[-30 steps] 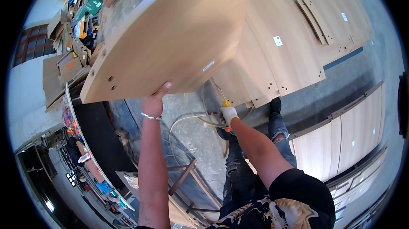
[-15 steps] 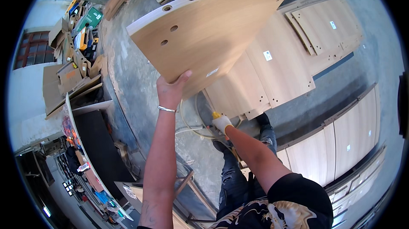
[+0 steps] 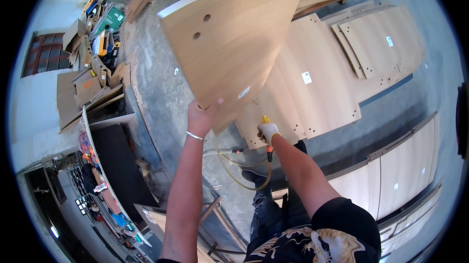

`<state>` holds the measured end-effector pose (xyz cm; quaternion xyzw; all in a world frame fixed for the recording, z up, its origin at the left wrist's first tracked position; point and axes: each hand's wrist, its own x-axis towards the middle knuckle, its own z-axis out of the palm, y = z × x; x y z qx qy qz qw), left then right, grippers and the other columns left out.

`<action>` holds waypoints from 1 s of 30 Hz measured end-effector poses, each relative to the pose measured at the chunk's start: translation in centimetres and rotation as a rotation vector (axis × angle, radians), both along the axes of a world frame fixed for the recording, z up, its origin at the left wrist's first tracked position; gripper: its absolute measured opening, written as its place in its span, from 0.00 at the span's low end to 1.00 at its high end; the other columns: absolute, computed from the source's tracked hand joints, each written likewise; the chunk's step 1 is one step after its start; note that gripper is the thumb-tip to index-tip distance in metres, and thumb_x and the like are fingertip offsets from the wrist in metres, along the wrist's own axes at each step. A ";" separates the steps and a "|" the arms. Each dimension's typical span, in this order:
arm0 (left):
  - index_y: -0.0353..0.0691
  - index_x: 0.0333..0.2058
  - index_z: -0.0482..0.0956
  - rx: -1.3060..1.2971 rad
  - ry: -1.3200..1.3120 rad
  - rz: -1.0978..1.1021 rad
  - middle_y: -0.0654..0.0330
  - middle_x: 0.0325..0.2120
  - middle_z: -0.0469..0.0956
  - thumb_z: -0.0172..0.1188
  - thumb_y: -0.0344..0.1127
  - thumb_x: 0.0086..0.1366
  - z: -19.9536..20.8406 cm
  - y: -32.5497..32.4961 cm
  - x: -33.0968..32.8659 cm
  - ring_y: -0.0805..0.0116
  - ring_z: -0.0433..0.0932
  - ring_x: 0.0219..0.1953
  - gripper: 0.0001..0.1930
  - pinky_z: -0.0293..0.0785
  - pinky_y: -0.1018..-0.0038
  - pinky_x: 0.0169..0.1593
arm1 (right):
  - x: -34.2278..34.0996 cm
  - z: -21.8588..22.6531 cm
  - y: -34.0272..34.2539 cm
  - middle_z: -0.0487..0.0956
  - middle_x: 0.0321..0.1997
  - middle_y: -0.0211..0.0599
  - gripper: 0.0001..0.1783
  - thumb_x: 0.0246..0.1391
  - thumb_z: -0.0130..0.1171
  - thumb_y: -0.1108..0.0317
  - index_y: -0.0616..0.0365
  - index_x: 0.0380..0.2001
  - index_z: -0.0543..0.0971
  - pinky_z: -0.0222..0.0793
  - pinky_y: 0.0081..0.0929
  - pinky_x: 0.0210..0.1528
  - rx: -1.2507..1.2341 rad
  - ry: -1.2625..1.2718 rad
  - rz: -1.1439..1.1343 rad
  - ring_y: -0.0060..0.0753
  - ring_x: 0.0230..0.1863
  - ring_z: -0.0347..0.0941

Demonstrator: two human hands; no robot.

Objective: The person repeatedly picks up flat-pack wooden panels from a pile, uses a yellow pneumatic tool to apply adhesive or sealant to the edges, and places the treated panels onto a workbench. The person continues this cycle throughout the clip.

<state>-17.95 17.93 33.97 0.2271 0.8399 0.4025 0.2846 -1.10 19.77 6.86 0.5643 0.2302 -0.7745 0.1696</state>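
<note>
My left hand (image 3: 201, 118), bare with a bangle at the wrist, grips the lower corner of a large light wooden panel (image 3: 234, 43). The panel is tilted up, with round holes near its far left edge and a small white label low on its face. In my right hand (image 3: 268, 132), which wears a white glove, is a yellow air blow gun (image 3: 265, 119). Its thin nozzle points up toward the panel's lower right side. From the orange-collared fitting below the gun, a yellowish hose (image 3: 267, 180) loops down near my legs.
Flat wooden panels (image 3: 320, 92) lie stacked to the right, with more panels (image 3: 359, 189) nearer me on that side. Cardboard scraps (image 3: 80, 87) and boxes crowd the left wall. A dark-topped bench (image 3: 119, 165) stands at the left, above a bluish concrete floor (image 3: 151, 67).
The panel's top has swung away and its lower corner has shifted slightly right and nearer. My right hand has moved right with the blow gun, whose nozzle now shows, and the hose trails below.
</note>
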 end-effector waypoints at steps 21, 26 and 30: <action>0.42 0.43 0.80 -0.316 0.289 0.270 0.46 0.36 0.82 0.61 0.37 0.57 -2.1 -12.7 7.5 0.45 0.80 0.43 0.14 0.76 0.54 0.46 | 8.1 14.9 -3.9 0.80 0.27 0.38 0.07 0.58 0.56 0.67 0.60 0.33 0.77 0.65 0.26 0.15 0.443 0.417 0.328 0.27 0.14 0.69; 0.43 0.35 0.81 -0.439 0.241 0.478 0.48 0.32 0.82 0.58 0.35 0.54 -1.5 -27.6 8.5 0.44 0.80 0.40 0.09 0.76 0.52 0.43 | 4.3 19.7 -8.8 0.80 0.26 0.38 0.04 0.56 0.56 0.71 0.60 0.32 0.77 0.63 0.25 0.14 0.604 0.398 0.343 0.26 0.12 0.67; 0.42 0.33 0.82 -0.484 0.241 0.755 0.46 0.33 0.82 0.58 0.35 0.52 -2.2 -41.3 5.7 0.44 0.80 0.39 0.10 0.77 0.53 0.43 | 3.6 22.6 -15.7 0.78 0.22 0.35 0.03 0.53 0.58 0.74 0.61 0.28 0.78 0.64 0.23 0.15 0.616 0.552 0.710 0.24 0.12 0.68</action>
